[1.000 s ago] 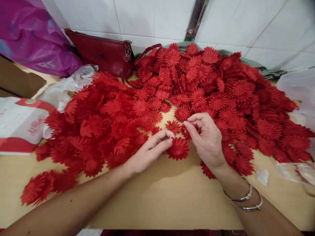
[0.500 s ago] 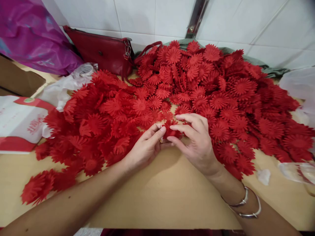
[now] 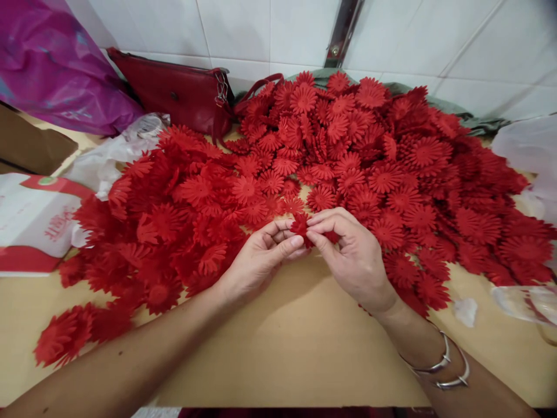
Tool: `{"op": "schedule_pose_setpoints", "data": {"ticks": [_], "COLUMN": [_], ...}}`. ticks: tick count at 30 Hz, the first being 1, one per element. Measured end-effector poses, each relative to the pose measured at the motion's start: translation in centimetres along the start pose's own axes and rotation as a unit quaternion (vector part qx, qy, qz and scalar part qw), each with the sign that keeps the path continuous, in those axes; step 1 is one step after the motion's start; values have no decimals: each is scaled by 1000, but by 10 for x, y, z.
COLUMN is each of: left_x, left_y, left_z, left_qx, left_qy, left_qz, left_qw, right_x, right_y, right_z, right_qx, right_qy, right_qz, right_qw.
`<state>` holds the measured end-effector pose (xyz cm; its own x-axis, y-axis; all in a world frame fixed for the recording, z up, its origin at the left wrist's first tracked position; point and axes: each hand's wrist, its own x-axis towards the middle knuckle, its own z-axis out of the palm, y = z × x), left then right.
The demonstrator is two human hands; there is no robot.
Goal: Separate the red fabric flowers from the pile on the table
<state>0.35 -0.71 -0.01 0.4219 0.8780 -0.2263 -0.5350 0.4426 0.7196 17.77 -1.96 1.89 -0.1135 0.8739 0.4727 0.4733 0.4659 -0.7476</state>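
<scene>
Between my two hands, just above the table's middle, is a small red artificial flower [image 3: 300, 227] with notched petals. My left hand [image 3: 267, 255] pinches its left side, thumb in front and fingers curled behind. My right hand [image 3: 354, 255] grips the right side between thumb and fingertips; a bit more red petal shows behind those fingers. Beyond the hands lies a big heap of loose red flower pieces [image 3: 383, 177], flat and many-petalled. Another heap of red petal pieces [image 3: 174, 215] spreads to the left of my left hand.
Against the tiled wall [image 3: 243, 29] leans a dark red purse [image 3: 169, 93]. A purple bag [image 3: 61, 69] and a white-and-red packet [image 3: 35, 215] are at the left. Clear plastic [image 3: 533, 151] lies at the right, near a small white scrap [image 3: 465, 312]. The tan tabletop [image 3: 287, 354] stretches in front.
My right hand's spread fingers have closed in on the flower and now pinch its right side. My left hand keeps its hold, with the thumb slightly farther right and lower.
</scene>
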Motion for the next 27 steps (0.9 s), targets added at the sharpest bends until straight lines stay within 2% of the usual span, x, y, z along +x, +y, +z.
{"op": "schedule_pose_setpoints", "data": {"ticks": [5, 11, 15, 18, 21, 27], "left_x": [1, 1, 1, 1, 1, 0], "left_y": [-2, -6, -6, -6, -7, -5], "left_z": [-1, -6, -6, -6, -7, -5], "left_qx": [14, 42, 34, 27, 41, 79], "left_qy": [3, 7, -1, -7, 11, 32], "left_qz": [3, 19, 24, 34, 48, 41], "left_qw": [1000, 999, 999, 999, 998, 996], "right_x": [0, 3, 4, 2, 0, 2], "right_y": [0, 6, 5, 3, 2, 3], "right_z": [-2, -8, -9, -6, -4, -3], "right_qx": [58, 108, 80, 20, -15, 21], "right_qy": [-17, -53, -46, -22, -21, -23], "right_qz": [61, 103, 88, 45, 10, 57], "right_qw": [996, 987, 992, 999, 1000, 998]}}
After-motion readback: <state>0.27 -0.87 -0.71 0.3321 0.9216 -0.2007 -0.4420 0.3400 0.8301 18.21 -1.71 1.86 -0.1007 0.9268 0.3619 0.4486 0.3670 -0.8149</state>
